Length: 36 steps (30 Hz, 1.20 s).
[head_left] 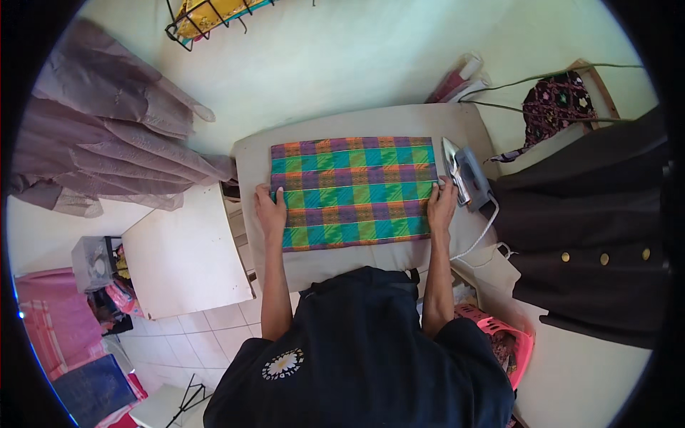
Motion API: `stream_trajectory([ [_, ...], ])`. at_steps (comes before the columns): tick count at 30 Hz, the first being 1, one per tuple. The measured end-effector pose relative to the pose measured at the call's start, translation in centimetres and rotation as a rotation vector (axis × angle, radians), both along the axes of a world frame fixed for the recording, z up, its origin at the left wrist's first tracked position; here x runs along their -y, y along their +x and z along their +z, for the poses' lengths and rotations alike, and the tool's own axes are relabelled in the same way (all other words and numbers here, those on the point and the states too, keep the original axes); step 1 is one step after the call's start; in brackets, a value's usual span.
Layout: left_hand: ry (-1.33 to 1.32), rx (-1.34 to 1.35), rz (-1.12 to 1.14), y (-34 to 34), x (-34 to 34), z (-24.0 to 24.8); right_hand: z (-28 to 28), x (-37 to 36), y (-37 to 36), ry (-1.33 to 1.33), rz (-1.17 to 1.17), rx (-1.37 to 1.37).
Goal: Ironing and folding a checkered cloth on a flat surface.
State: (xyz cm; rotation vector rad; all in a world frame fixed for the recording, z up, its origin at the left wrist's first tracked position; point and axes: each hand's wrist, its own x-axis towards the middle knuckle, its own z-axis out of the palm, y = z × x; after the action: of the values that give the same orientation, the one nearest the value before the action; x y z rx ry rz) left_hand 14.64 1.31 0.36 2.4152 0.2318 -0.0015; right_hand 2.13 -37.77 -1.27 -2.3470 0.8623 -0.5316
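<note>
A folded checked cloth (353, 189) in green, teal, purple and orange lies flat on the beige ironing board (321, 264). My left hand (270, 212) grips its left edge, thumb on top and fingers at the side. At the opposite edge, my right hand (441, 205) holds the cloth the same way. Just beyond my right hand an iron (464, 175) rests on the board, its metal soleplate facing the cloth. A white cord (489, 232) trails from the iron toward me.
Left of the board stands a white table (182, 257), with a greyish-purple garment (121, 121) hanging above. A dark garment with gold buttons (585, 228) hangs at right. Below it sits a pink basket (524, 357) of clothes. A wire rack (207, 25) is on the far wall.
</note>
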Motion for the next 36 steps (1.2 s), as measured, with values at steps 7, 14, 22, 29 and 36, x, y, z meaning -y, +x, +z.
stream_trajectory([
  [7, 0.309, 0.321, -0.528, -5.1, 6.8, 3.2, 2.3, -4.6, -1.3, -0.303, 0.313, -0.102],
  [14, 0.373, 0.276, -0.625, -5.9, 7.5, 0.3, 1.4, -4.0, -1.6, -0.312, 0.359, -0.169],
  [22, 0.264, 0.374, -0.781, -5.0, 12.6, 1.3, 7.6, 3.8, 2.9, -0.543, -0.061, 0.001],
  [29, 0.263, 0.370, -0.854, -4.6, 14.7, -1.2, 8.7, 9.5, 4.4, -0.045, 0.039, -0.367],
  [36, 0.287, 0.368, -0.821, -4.3, 14.8, -1.3, 12.0, 6.6, 4.9, -0.229, 0.067, -0.261],
])
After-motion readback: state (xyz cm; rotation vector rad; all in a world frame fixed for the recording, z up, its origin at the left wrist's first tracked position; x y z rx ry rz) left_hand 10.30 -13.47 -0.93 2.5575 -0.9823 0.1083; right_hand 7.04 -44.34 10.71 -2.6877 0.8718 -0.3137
